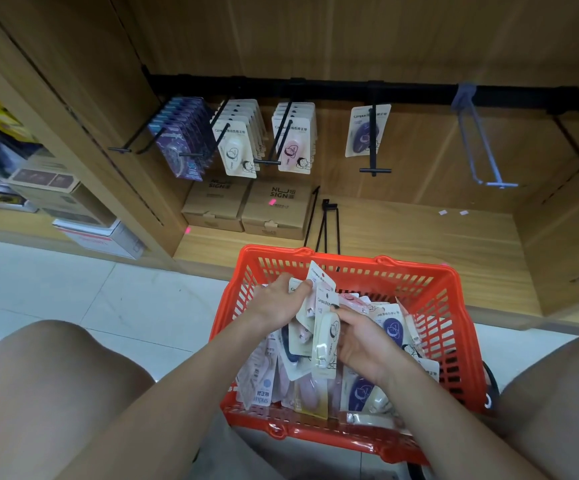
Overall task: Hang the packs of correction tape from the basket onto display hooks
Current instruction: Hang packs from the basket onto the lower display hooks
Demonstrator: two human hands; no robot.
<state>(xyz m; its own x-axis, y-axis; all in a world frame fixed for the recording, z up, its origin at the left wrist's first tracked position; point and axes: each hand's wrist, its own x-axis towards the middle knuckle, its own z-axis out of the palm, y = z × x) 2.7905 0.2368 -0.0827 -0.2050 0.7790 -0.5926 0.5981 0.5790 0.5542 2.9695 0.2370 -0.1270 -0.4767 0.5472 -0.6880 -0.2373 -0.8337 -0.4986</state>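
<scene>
Several packs of correction tape (319, 318), white cards with cream and pink dispensers, were fanned upright above the red basket (454, 306). Left hand (276, 303) pinched the upper cards; right hand (360, 341) curled round the front cream pack. More packs lay heaped below, inside the basket's rim. Ahead, the blue hook (482, 147) hung bare beside one navy pack (366, 131), well apart.
</scene>
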